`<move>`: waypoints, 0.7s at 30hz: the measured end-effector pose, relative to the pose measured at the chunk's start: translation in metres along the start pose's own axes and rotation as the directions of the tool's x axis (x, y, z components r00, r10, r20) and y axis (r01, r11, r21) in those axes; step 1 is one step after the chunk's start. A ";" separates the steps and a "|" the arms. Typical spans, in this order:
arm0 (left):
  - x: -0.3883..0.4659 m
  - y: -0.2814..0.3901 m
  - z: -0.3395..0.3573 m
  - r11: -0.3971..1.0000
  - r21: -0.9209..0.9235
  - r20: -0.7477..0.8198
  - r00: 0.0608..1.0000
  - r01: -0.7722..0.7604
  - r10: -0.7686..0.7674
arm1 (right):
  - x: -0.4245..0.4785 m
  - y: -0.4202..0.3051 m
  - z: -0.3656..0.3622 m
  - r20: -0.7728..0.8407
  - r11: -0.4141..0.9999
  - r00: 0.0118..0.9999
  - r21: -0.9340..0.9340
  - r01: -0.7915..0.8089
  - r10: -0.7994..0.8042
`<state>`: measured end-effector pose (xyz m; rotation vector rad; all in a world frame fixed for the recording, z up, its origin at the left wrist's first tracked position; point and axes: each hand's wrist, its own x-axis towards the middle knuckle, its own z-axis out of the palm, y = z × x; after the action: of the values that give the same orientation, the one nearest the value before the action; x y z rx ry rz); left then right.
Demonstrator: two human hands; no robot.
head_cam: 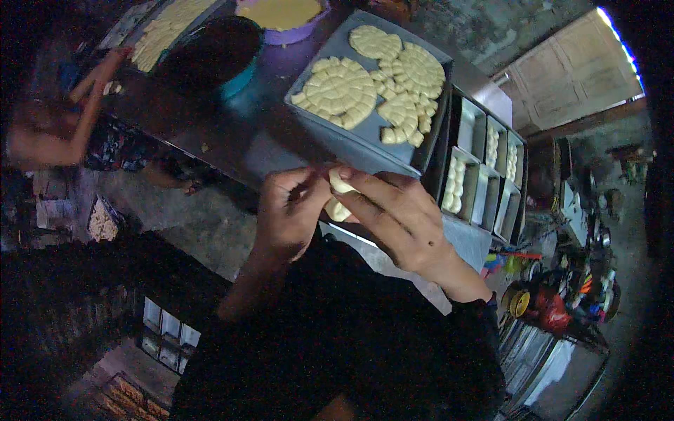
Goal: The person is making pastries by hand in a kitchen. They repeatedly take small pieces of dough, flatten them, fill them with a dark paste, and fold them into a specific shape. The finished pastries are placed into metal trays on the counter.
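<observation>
Between my left hand (292, 208) and my right hand (403, 221) is a piece of pale dough (338, 210), pinched by the fingers of both. It bulges above and below my right fingertips, and part of it is hidden by them. Just beyond my hands lies a metal tray (321, 123) bearing rounds of scored, divided dough (342, 89). To its right, a set of rectangular metal loaf pans (474, 126) stands on the table; some hold rows of dough balls (454, 184).
A teal tub (239, 84) with a dark interior and a purple basin (289, 36) of yellowish contents stand at the back left. Another dough-covered tray (168, 29) is beyond them. A co-worker's arm (92, 110) reaches in at the left. More pans (168, 334) sit at the lower left.
</observation>
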<state>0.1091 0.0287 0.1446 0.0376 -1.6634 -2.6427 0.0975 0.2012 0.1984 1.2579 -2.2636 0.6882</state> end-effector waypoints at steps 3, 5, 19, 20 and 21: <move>-0.013 0.008 0.020 0.960 0.261 0.247 0.969 -0.099 0.033 | -0.022 -0.001 -0.022 -0.001 0.970 0.999 0.240 -0.031 0.033; -0.021 0.006 0.036 0.914 0.376 0.192 0.978 -0.152 0.084 | -0.033 -0.003 -0.034 -0.033 0.889 0.980 0.427 -0.164 0.197; 0.007 -0.007 0.044 0.995 0.100 0.345 0.937 0.019 -0.053 | -0.034 0.009 -0.054 -0.006 0.789 0.923 0.521 -0.325 0.385; 0.013 -0.015 0.041 0.998 -0.060 0.355 0.934 -0.013 0.033 | -0.029 0.012 -0.046 -0.006 0.820 0.941 0.491 -0.293 0.339; 0.018 -0.023 0.039 0.974 -0.222 0.361 0.925 -0.039 0.119 | -0.027 0.015 -0.040 0.011 0.832 0.924 0.432 -0.349 0.382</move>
<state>0.0898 0.0731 0.1400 -0.5576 -1.4089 -2.8793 0.1031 0.2501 0.2099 0.9457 -2.3923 1.4154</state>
